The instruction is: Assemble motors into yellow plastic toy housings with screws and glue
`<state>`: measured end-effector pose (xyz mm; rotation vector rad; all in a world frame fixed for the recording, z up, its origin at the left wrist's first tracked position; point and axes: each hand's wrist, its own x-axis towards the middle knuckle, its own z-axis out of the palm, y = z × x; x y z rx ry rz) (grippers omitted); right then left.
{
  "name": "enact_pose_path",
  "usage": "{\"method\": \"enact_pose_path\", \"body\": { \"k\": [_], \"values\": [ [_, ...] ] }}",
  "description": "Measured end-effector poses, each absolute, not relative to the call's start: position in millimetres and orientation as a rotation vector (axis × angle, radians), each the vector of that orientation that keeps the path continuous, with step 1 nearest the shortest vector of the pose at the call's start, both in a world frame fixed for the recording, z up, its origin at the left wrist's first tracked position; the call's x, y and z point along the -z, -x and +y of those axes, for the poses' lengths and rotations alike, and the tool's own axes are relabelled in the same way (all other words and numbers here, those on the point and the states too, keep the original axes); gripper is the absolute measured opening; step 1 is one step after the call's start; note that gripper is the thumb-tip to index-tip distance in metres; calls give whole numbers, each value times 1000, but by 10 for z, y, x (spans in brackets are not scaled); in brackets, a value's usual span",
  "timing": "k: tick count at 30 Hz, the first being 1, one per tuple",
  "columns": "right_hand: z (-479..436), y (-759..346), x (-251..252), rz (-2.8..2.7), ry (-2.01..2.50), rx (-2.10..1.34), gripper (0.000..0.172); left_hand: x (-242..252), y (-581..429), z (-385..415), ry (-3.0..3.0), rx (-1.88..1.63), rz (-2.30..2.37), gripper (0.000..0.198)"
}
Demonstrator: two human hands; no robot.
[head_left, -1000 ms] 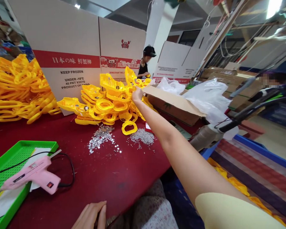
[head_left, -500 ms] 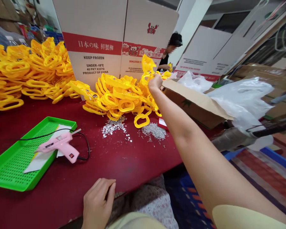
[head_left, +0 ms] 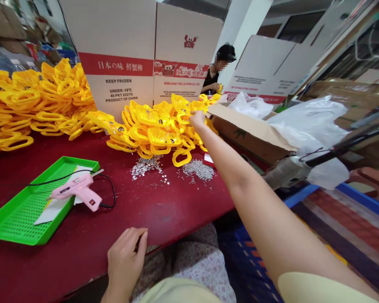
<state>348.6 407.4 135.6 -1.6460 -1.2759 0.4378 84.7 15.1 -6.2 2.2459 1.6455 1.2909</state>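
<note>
My right hand [head_left: 197, 120] is stretched far out over the red table [head_left: 164, 219] into the middle pile of yellow plastic pieces [head_left: 154, 128]. Its fingers are curled around one yellow piece [head_left: 183, 118] at the top right of that pile. My left hand [head_left: 126, 256] lies flat on the near edge of the table, fingers together and holding nothing. A single yellow ring-shaped piece [head_left: 181, 157] lies in front of the pile, between two small heaps of silver sequins [head_left: 143, 166].
A pink glue gun [head_left: 78, 191] with a black cord lies half on a green tray [head_left: 22, 216] at the left. A bigger yellow pile [head_left: 28, 105] fills the far left. White cartons [head_left: 123, 63] stand behind; an open brown box [head_left: 249, 130] and plastic bags [head_left: 306, 126] sit right. Another person [head_left: 219, 67] works beyond.
My right hand has come down from holding a yellow piece up above the pile to resting low on the pile. My left hand has stayed on the table edge.
</note>
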Motion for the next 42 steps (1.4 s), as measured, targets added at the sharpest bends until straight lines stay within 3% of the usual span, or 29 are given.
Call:
{"method": "enact_pose_path", "body": {
  "k": [6,18,26,29,35,38,42],
  "values": [
    [3936,-3321,-1117,-1335,1770,-255,25,83,-837,142,-2254,-1211,1662,18],
    [2661,-3464,-763,-1974,1499,48,41,70,-862,132,-2180,-1173,1665,15],
    [1593,-3508,-315,-1921,1181,-52,27,-49,-829,189,-1942,-1141,1628,18],
    [1223,-3511,-85,-1787,1138,-190,27,-252,-921,454,-1922,-1119,1624,27],
    [948,-3605,161,-1599,1168,-338,27,-702,-1463,1557,-2268,-885,1864,76],
    [983,-3646,159,-1514,1166,-480,26,-776,-1751,1978,-2167,-581,2089,84],
    [1021,-3698,147,-1420,1136,-641,23,-817,-1920,2186,-2166,-479,2203,81]
  ]
}}
